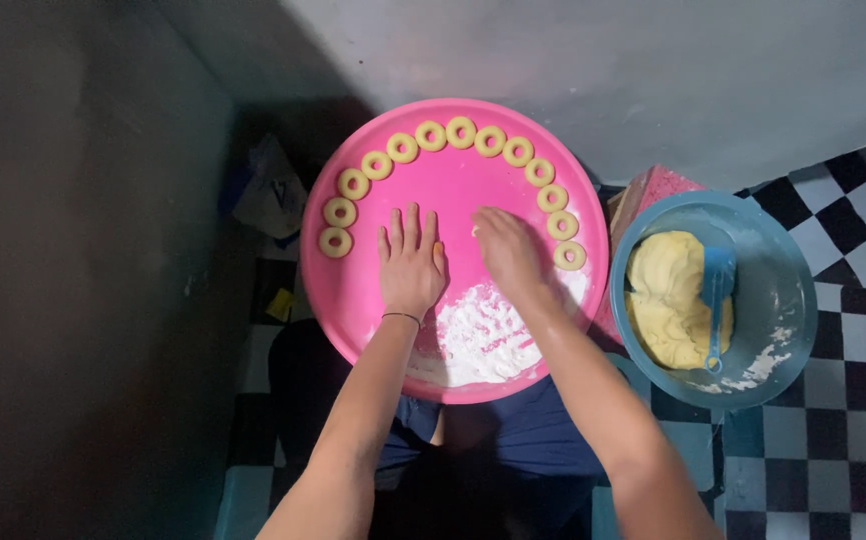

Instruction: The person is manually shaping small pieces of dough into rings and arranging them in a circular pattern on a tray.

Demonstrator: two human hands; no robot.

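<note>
A round pink plastic tray (353, 300) lies flat, level under both hands. Along its far rim, a dozen small pale yellow dough rings (461, 131) lie flat in an arc, side by side. A patch of loose white flour (478, 345), streaked by fingers, covers the tray's near right part beside its near rim.

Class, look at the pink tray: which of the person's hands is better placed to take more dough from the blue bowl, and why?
Probably the right hand: the blue bowl of dough sits on its side, beside the pink tray. The left hand lies flat on the tray, farther away.
</note>
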